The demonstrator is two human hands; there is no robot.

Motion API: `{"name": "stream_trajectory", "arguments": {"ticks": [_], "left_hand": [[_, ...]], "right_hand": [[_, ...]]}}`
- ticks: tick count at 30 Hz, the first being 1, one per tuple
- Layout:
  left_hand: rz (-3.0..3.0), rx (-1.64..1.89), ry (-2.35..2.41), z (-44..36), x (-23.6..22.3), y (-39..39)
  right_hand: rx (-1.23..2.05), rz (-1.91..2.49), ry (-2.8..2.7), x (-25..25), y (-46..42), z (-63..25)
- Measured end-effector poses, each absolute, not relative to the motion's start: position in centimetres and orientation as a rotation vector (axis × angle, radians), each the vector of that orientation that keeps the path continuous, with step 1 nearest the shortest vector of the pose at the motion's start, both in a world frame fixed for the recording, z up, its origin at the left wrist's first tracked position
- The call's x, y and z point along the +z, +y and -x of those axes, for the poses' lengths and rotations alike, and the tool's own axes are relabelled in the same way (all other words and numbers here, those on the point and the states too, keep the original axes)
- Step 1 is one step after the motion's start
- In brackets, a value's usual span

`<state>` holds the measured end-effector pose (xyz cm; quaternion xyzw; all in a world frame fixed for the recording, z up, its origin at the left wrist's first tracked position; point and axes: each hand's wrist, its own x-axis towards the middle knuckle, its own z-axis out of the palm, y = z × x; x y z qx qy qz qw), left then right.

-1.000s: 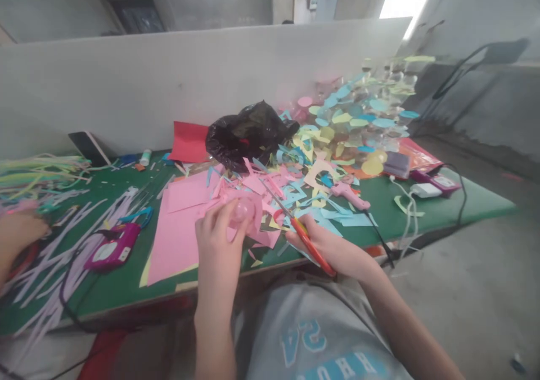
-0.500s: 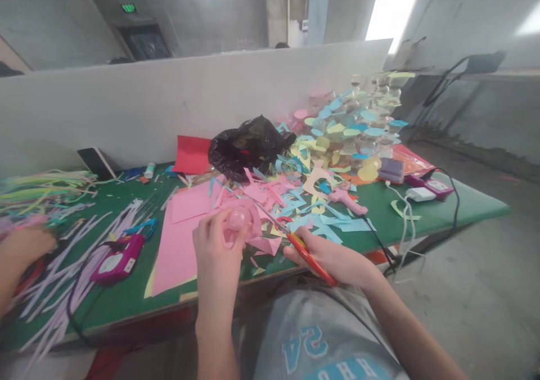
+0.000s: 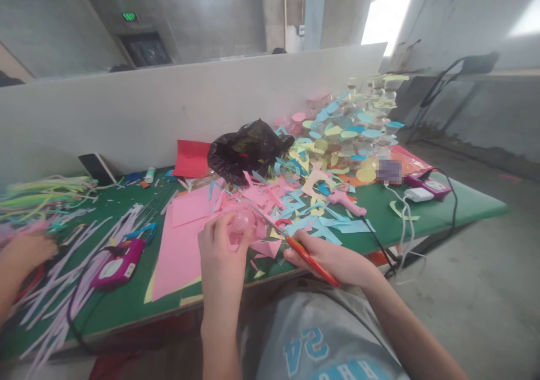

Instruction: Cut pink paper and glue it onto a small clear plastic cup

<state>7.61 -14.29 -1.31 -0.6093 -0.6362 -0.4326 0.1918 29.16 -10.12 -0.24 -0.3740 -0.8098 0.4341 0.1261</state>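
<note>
My left hand (image 3: 221, 248) is closed on a clear, round plastic piece (image 3: 243, 220) that looks pinkish, with pink paper (image 3: 258, 231) around it. Thumb and fingers grip it from both sides. In my right hand (image 3: 327, 255) are scissors with orange-red handles (image 3: 311, 263). Their blades point up and left, toward the pink paper near the plastic piece; whether they touch the paper, I cannot tell. Pink sheets (image 3: 181, 256) lie on the green table beside my left hand. Pink and blue paper scraps (image 3: 291, 200) are heaped beyond the blades.
A black plastic bag (image 3: 248, 146) stands behind the scraps. To the right are a pink glue gun (image 3: 348, 201) with its cable, white cords and clear pieces topped with coloured paper (image 3: 354, 127). Left, another person's hand (image 3: 31, 250) is near pale strips (image 3: 113, 234) and a purple device (image 3: 119, 263).
My left hand and the plastic piece have shifted slightly right in view, closer to the scissors. My right hand has barely moved, still holding the scissors. The camera view has tilted a little.
</note>
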Motion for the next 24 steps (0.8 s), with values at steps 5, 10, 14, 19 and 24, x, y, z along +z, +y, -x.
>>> {"name": "stream_trajectory", "arguments": {"ticks": [5,10,14,19,24], "left_hand": [[1.74,-1.232,-1.775,-7.9,-1.2,-14.2],[1.746,-1.25,-1.796,-7.8,-1.3,-14.1],[1.756,-1.266,-1.807,-7.7,-1.3,-14.2],[1.755,-1.272,-1.822,-7.4,-1.3,-14.2],[1.835,-1.255,-1.79,-7.3,-1.2,-14.4]], "right_hand": [[1.26,1.112,-2.347,-0.3,-10.1,-29.0],[1.3,1.22,-2.304,-0.7,-9.8,-28.9],[1.314,1.267,-2.265,-1.0,-9.6,-28.6],[1.315,1.259,-2.239,-1.1,-9.5,-28.6],[1.291,1.166,-2.252,-0.6,-10.1,-28.7]]}}
